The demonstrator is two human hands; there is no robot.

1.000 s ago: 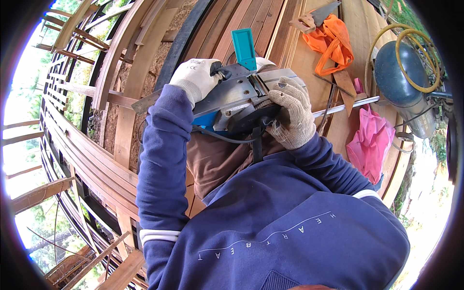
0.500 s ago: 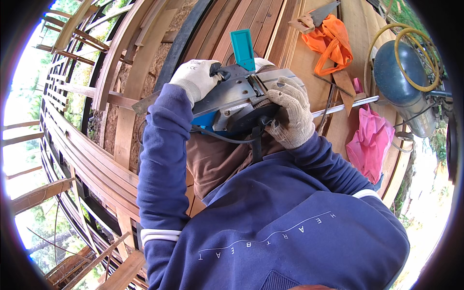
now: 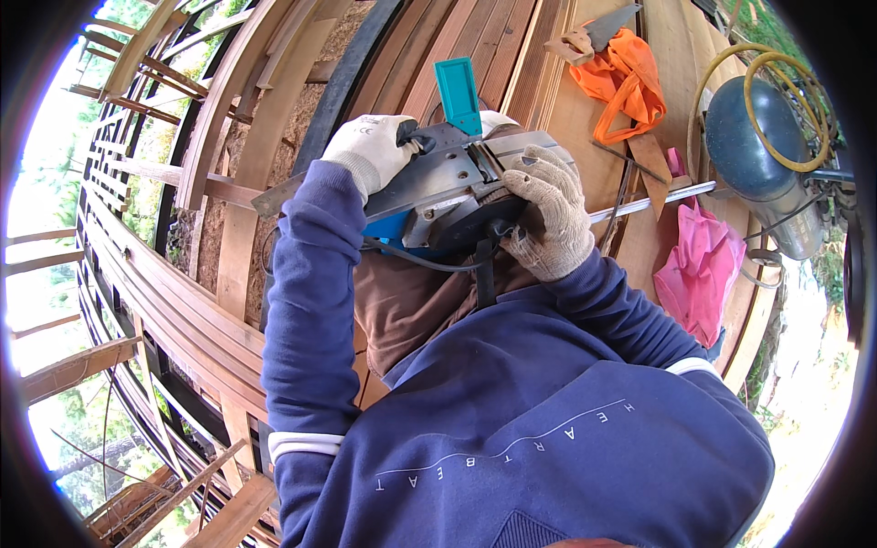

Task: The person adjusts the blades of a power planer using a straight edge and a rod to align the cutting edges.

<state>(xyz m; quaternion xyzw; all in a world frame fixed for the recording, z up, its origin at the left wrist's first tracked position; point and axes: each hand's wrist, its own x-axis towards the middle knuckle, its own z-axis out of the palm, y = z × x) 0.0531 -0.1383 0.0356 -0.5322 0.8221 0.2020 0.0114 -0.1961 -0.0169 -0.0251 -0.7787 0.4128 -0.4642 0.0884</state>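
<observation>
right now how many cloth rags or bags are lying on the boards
2: an orange cloth at the top beside the handsaw, and a pink bag on the right below the compressor tank. Others may be hidden.

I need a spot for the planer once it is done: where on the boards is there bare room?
Bare boards lie beyond the planer, between the teal tab and the orange cloth. Another strip runs between the right hand and the pink cloth. The right edge is crowded: compressor tank, yellow hose, handsaw.
</observation>
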